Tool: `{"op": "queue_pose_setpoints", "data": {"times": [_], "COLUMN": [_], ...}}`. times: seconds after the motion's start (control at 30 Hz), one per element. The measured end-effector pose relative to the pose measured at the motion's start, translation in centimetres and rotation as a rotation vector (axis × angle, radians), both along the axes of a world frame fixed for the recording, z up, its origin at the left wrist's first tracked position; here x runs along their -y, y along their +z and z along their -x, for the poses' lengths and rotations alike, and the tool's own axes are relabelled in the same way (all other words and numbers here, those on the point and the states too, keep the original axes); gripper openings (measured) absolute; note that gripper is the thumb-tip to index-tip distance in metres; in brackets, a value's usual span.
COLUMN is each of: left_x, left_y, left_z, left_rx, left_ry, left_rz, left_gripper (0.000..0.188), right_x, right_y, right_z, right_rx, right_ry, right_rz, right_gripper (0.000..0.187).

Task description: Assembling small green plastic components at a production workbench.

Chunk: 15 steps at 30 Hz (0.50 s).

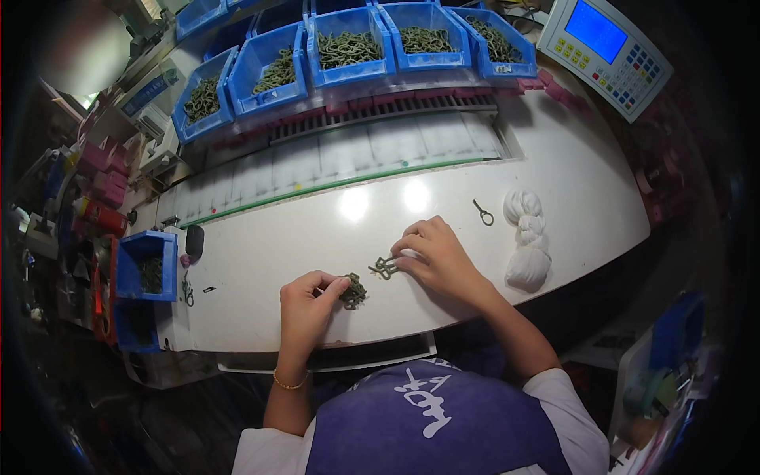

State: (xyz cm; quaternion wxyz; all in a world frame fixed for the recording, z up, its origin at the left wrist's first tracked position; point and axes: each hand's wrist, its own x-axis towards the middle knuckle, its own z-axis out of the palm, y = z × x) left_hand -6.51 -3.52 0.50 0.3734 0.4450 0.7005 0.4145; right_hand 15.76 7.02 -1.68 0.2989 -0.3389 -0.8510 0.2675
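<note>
A small heap of olive-green looped pieces (353,292) lies on the white worktable (261,277) in front of me. My left hand (305,305) is closed at the heap's left side, thumb and fingertips gripping pieces at its edge. Just right and farther back, my right hand (434,255) pinches at a few more olive-green pieces (385,267). Its fingers partly cover them, so how many it holds is hidden. One single ring-ended piece (485,214) lies apart, beyond my right hand.
Blue bins (348,55) full of similar pieces line the back, behind a long glass-like panel with a green edge (332,190). A bundle of white cord (528,241) lies at right. A keypad console (606,51) stands back right; a blue bin (148,267) sits at left.
</note>
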Motion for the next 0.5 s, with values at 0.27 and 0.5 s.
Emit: {"op": "queue_pose_setpoints", "data": {"times": [0.27, 0.5], "left_x": [-0.6, 0.2], "left_y": [0.5, 1.9], "left_z": [0.0, -0.5], "left_rx": [-0.143, -0.137], "left_ry": [0.078, 0.082], "left_rz": [-0.085, -0.114], "left_gripper": [0.022, 0.023], "right_x": [-0.9, 0.0], "right_y": [0.2, 1.0], "right_z": [0.7, 0.3], "right_rx": [0.074, 0.072], "right_ry": [0.064, -0.078], "right_rz": [0.000, -0.047], "right_gripper": [0.009, 0.010]}}
